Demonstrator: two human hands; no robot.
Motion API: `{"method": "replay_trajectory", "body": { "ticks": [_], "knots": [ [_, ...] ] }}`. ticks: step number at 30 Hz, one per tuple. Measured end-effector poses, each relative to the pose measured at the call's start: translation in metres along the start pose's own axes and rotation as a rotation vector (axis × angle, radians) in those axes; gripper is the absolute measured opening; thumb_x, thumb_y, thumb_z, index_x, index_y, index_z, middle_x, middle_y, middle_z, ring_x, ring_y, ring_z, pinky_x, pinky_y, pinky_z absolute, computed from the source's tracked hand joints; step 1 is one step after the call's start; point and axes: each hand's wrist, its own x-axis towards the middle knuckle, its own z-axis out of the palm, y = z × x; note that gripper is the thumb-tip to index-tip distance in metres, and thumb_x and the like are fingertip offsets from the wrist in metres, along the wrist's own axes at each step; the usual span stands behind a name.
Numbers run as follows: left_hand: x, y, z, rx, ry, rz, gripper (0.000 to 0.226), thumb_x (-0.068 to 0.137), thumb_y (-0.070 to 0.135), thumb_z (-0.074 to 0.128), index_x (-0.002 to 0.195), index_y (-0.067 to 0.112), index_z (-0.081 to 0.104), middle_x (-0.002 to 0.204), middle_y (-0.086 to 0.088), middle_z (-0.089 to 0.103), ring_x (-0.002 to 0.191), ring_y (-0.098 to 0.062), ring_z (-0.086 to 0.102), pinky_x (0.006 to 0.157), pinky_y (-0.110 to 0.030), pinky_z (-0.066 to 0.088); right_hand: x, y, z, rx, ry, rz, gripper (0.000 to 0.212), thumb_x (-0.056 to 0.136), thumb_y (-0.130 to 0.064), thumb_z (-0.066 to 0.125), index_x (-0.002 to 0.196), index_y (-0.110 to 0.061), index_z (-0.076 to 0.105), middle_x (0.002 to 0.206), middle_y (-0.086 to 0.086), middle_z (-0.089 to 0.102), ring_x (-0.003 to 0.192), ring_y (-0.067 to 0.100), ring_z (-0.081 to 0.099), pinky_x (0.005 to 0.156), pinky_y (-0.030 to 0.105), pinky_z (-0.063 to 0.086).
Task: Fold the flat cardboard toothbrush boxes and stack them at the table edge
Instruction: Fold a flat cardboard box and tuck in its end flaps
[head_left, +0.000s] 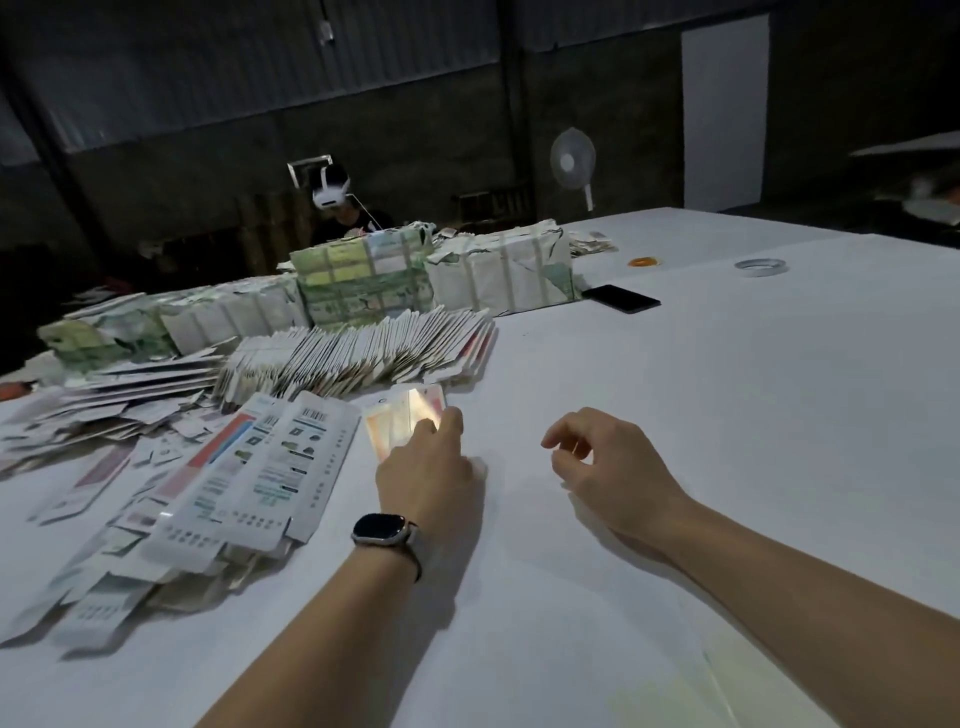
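A small shiny pinkish box (402, 418) lies on the white table (727, 415). My left hand (431, 467), a watch on its wrist, lies over the box's near end, fingertips touching it. My right hand (602, 462) hovers to the right, fingers loosely curled and holding nothing. A heap of flat printed toothbrush boxes (228, 478) spreads at the left. Behind it leans a long row of folded boxes (363, 353).
Wrapped bundles (363, 280) stand across the table's far side, another (498, 275) beside them. A black phone (621, 298), an orange tape ring (644, 261) and a white tape roll (761, 266) lie at the far right. A person with a headset (335, 200) sits opposite.
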Motion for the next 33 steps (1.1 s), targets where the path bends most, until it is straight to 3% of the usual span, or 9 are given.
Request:
{"method": "replay_trajectory", "body": {
  "ticks": [4, 6, 8, 13, 19, 24, 27, 30, 33],
  "knots": [
    [-0.007, 0.006, -0.002, 0.076, 0.018, 0.06, 0.032, 0.095, 0.035, 0.047, 0.124, 0.024, 0.037, 0.112, -0.001, 0.058, 0.078, -0.031, 0.051, 0.064, -0.035, 0.035, -0.001, 0.0, 0.0, 0.007, -0.003, 0.002, 0.024, 0.088, -0.014, 0.062, 0.083, -0.038, 0.06, 0.083, -0.013, 0.061, 0.084, 0.009, 0.059, 0.083, 0.031, 0.049],
    [-0.006, 0.004, -0.005, 0.103, 0.083, 0.088, 0.037, 0.096, 0.025, 0.05, 0.13, 0.024, 0.037, 0.122, 0.001, 0.054, 0.082, -0.035, 0.059, 0.063, -0.036, 0.039, -0.001, 0.001, 0.0, 0.013, -0.001, 0.011, 0.026, 0.088, -0.014, 0.061, 0.082, -0.04, 0.059, 0.083, -0.013, 0.061, 0.084, 0.009, 0.059, 0.081, 0.03, 0.048],
    [-0.005, 0.002, -0.007, 0.116, 0.149, 0.122, 0.039, 0.094, 0.014, 0.052, 0.129, 0.024, 0.039, 0.127, 0.001, 0.051, 0.083, -0.037, 0.063, 0.06, -0.036, 0.041, -0.001, 0.0, -0.001, 0.017, -0.002, 0.016, 0.029, 0.088, -0.014, 0.061, 0.08, -0.042, 0.057, 0.082, -0.013, 0.061, 0.083, 0.009, 0.059, 0.08, 0.03, 0.048],
    [-0.006, 0.005, -0.012, 0.171, 0.149, 0.143, 0.036, 0.094, 0.012, 0.056, 0.125, 0.024, 0.042, 0.121, 0.002, 0.052, 0.085, -0.035, 0.063, 0.062, -0.037, 0.048, 0.0, -0.002, -0.001, 0.025, -0.009, 0.029, 0.027, 0.088, -0.013, 0.061, 0.081, -0.039, 0.059, 0.081, -0.014, 0.061, 0.082, 0.008, 0.059, 0.079, 0.029, 0.048],
    [-0.011, 0.013, -0.026, 0.232, 0.237, 0.205, 0.04, 0.084, -0.003, 0.051, 0.114, 0.022, 0.048, 0.109, 0.0, 0.05, 0.077, -0.034, 0.063, 0.053, -0.032, 0.033, 0.0, -0.002, -0.002, 0.013, -0.014, 0.028, 0.023, 0.089, -0.012, 0.061, 0.084, -0.035, 0.062, 0.083, -0.012, 0.062, 0.082, 0.009, 0.059, 0.08, 0.031, 0.049],
    [-0.014, 0.014, -0.037, 0.127, 0.361, 0.269, 0.027, 0.082, -0.01, 0.054, 0.097, 0.012, 0.055, 0.095, -0.007, 0.053, 0.051, -0.03, 0.039, 0.046, -0.028, 0.017, 0.0, -0.003, -0.002, 0.027, -0.007, 0.034, 0.023, 0.088, -0.012, 0.061, 0.084, -0.034, 0.062, 0.082, -0.012, 0.061, 0.08, 0.01, 0.059, 0.08, 0.031, 0.049],
    [-0.02, 0.022, -0.043, 0.076, 0.359, 0.325, 0.026, 0.076, -0.013, 0.056, 0.091, 0.008, 0.057, 0.094, -0.011, 0.055, 0.052, -0.037, 0.048, 0.046, -0.032, 0.024, 0.0, -0.001, 0.0, 0.03, -0.003, 0.053, 0.022, 0.089, -0.013, 0.061, 0.083, -0.034, 0.062, 0.08, -0.011, 0.062, 0.077, 0.01, 0.058, 0.078, 0.031, 0.05],
    [-0.035, 0.039, -0.053, 0.019, 0.392, 0.445, 0.021, 0.071, -0.011, 0.059, 0.083, 0.007, 0.058, 0.086, -0.012, 0.057, 0.044, -0.035, 0.047, 0.042, -0.03, 0.028, 0.0, -0.003, 0.001, 0.239, 0.013, 0.171, 0.02, 0.095, -0.028, 0.059, 0.077, -0.024, 0.067, 0.075, -0.004, 0.066, 0.071, 0.012, 0.059, 0.065, 0.026, 0.053],
    [-0.06, 0.063, -0.051, -0.064, 0.416, 0.65, 0.019, 0.08, 0.012, 0.045, 0.086, 0.009, 0.063, 0.085, -0.01, 0.059, 0.045, -0.032, 0.052, 0.04, -0.027, 0.028, 0.007, -0.007, -0.003, 0.494, -0.03, 0.32, 0.038, 0.101, -0.04, 0.052, 0.076, -0.015, 0.066, 0.068, -0.002, 0.066, 0.065, 0.013, 0.059, 0.061, 0.025, 0.049]
  ]
}}
